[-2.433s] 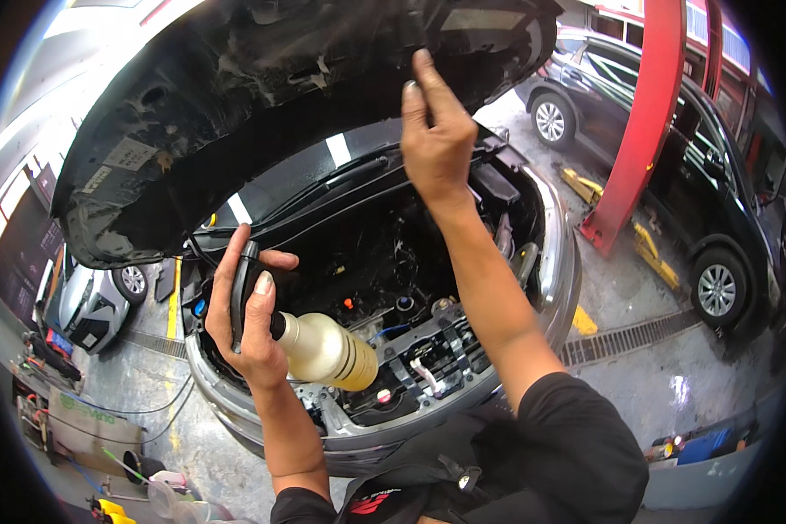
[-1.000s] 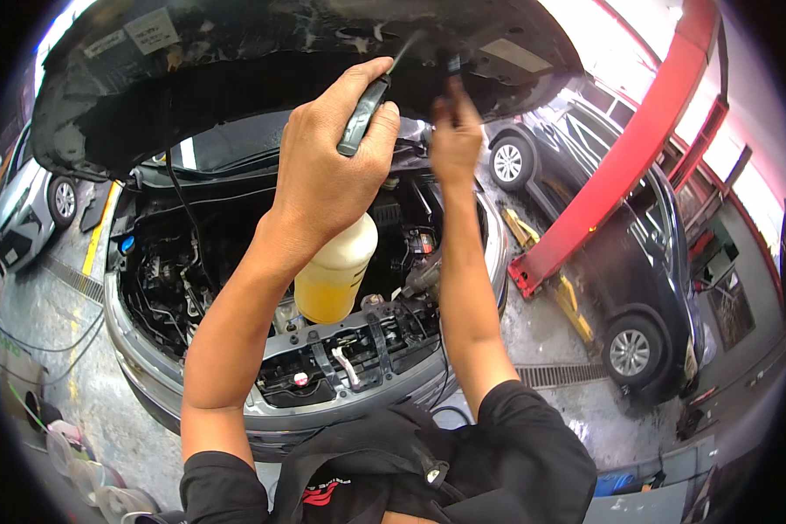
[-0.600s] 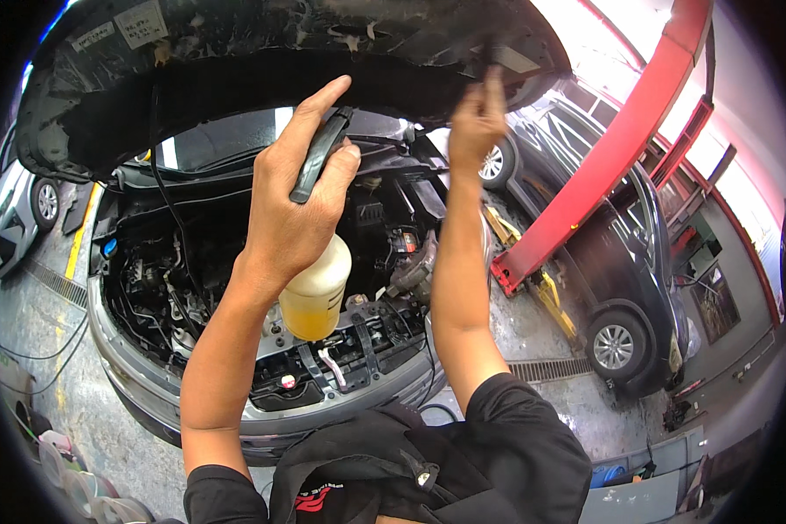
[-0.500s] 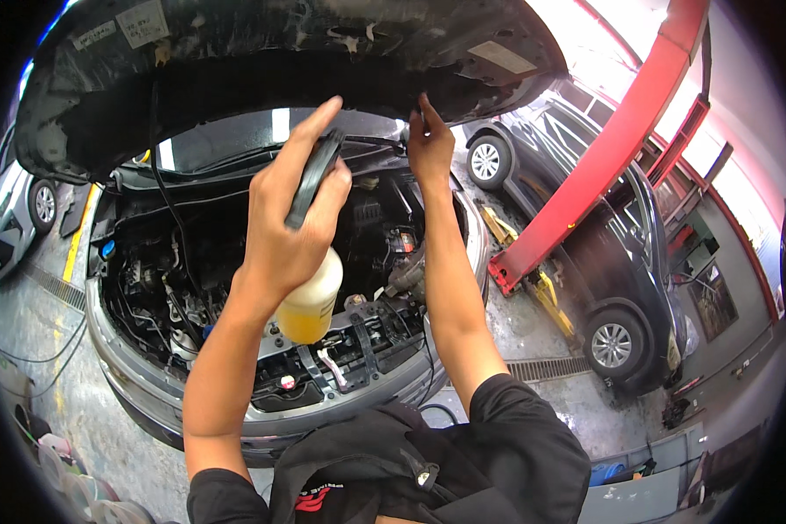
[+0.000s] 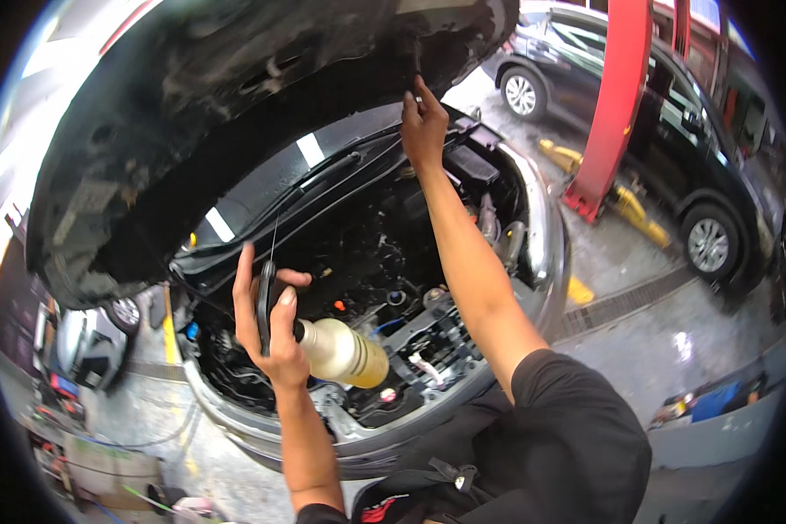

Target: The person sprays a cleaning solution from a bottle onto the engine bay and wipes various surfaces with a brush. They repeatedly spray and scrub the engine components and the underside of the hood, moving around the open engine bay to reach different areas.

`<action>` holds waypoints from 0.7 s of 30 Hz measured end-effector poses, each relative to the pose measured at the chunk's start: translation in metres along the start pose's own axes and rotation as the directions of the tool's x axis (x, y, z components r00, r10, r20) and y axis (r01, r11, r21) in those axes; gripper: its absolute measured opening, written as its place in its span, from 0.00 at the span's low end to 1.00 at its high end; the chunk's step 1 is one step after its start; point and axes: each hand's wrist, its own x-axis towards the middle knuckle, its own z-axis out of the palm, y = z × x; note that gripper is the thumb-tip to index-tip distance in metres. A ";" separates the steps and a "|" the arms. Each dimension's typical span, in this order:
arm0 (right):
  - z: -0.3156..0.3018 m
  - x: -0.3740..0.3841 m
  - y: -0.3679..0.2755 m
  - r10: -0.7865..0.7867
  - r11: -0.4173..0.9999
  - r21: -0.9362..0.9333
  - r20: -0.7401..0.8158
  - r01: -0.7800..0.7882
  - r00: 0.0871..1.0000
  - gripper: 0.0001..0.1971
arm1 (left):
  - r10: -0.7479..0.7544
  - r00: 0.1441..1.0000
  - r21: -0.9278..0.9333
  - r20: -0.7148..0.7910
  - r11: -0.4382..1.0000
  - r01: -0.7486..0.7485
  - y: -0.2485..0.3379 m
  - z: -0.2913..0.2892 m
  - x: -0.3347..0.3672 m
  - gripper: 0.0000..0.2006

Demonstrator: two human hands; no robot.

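My left hand (image 5: 279, 336) is closed around the black trigger head of a spray bottle (image 5: 345, 354), with a finger stretched along it. The bottle is translucent, has yellowish liquid in its lower part, and lies tilted over the front of the engine bay (image 5: 358, 227). From the black head a thin straight line, a jet or a tube, points up toward the windshield. My right hand (image 5: 424, 135) is raised by the raised hood (image 5: 192, 113). Its thumb and forefinger point up and the other fingers are curled; what they hold, if anything, is too small to tell.
A red lift post (image 5: 620, 105) with yellow arms (image 5: 642, 218) stands to the right, before a dark car (image 5: 742, 175). A silver car (image 5: 92, 345) is at the left. Below it, a hose (image 5: 148, 444) crosses the floor. A drain grate (image 5: 620, 301) runs across the right side.
The view has turned and tilted. My left hand has moved lower, away from the hood, and the bottle has gone from near upright to tilted. The right hand stays up by the hood.
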 end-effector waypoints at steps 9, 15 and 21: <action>0.003 0.045 0.050 0.214 0.930 0.290 0.069 -0.225 0.974 0.21 | -0.173 0.968 -0.021 -0.182 0.985 0.172 -0.033 0.044 -0.028 0.32; 0.014 0.007 0.048 -0.153 0.907 0.412 0.126 0.089 0.980 0.22 | -0.159 0.970 0.103 -0.182 0.978 0.180 -0.037 0.093 -0.023 0.30; -0.031 0.018 0.041 -0.070 0.912 0.403 0.351 -0.083 0.934 0.21 | -0.053 0.967 0.123 -0.250 0.989 0.086 -0.018 0.137 -0.004 0.29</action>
